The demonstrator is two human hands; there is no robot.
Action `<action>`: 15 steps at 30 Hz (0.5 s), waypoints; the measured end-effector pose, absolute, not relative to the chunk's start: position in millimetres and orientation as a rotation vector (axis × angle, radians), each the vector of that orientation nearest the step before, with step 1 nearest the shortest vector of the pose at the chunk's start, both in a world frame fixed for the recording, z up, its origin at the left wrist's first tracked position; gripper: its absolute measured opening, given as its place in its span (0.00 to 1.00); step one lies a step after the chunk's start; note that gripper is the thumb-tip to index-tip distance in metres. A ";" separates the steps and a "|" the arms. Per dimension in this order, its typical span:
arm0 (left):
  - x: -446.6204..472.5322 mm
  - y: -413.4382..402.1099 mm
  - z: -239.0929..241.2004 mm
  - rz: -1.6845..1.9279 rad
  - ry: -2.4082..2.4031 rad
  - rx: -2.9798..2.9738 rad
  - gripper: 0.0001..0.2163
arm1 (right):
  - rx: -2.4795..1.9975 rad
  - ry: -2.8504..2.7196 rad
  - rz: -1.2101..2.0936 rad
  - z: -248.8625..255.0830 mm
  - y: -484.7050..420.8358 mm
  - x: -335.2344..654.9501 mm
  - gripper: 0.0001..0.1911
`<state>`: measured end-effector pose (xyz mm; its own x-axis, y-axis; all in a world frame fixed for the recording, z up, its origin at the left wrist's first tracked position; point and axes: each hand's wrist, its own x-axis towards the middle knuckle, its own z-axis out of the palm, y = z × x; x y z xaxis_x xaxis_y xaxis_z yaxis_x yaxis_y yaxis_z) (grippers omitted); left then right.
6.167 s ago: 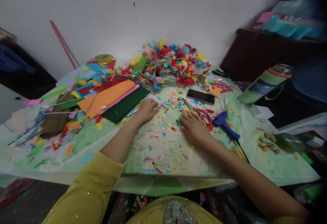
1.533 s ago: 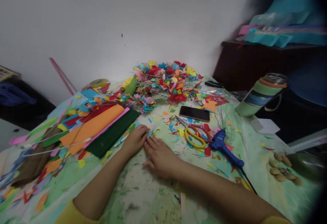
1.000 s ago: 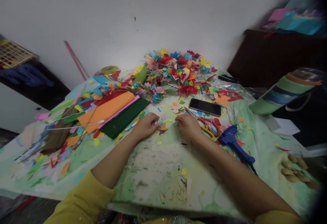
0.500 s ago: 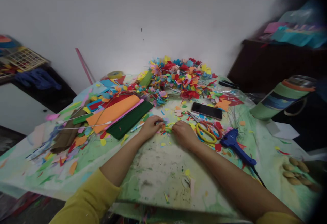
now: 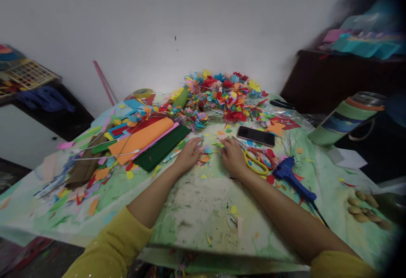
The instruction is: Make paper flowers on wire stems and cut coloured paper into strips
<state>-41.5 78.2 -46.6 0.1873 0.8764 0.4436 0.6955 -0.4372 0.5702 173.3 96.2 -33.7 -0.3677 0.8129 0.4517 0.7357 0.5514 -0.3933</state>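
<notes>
My left hand lies on the green-stained table with its fingers stretched forward, just right of a dark green felt sheet. My right hand lies flat a short way to its right, beside the yellow-handled scissors. A small heap of coloured paper scraps sits between the two hands. Neither hand holds anything that I can see.
A phone, a blue glue gun and a pile of paper flowers lie beyond and to the right. An orange sheet and a tape roll lie to the left. A green bottle and nuts are further right.
Both hands have swept scraps together towards the middle. Since half a second ago they have drawn slightly apart and uncurled, fingers reaching forward on either side of the heap.
</notes>
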 end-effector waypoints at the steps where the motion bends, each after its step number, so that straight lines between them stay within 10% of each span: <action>1: -41.9 76.4 -44.7 1.067 1.506 2.292 0.21 | -1.183 -2.254 0.134 -33.1 93.0 172.2 0.20; 15: -47.9 77.3 -47.7 0.746 1.780 2.356 0.20 | -0.881 -2.507 0.113 -21.8 75.8 177.6 0.12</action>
